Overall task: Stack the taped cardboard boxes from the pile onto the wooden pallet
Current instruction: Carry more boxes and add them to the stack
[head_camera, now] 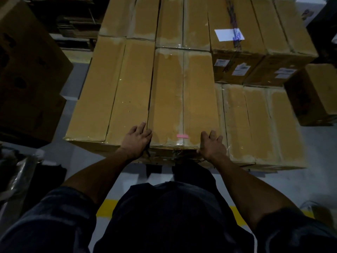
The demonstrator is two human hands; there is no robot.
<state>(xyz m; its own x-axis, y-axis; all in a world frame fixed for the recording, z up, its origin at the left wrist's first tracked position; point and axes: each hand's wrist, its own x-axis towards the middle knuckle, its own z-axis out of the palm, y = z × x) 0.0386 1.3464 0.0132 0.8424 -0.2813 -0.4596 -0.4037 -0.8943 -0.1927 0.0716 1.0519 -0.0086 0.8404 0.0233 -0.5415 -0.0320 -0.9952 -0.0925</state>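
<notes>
Left hand (137,140) and right hand (212,144), fingers curled, grip the near corners of the box (184,99) at 12 o'clock atop the stack.

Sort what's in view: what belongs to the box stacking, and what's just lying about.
Job:
- box with the pink tag, held at its near corners by the left hand and right hand
- taped boxes beside it
- lower boxes on the right

Lying about:
- dark printed carton
- plastic wrap
- yellow floor line
</notes>
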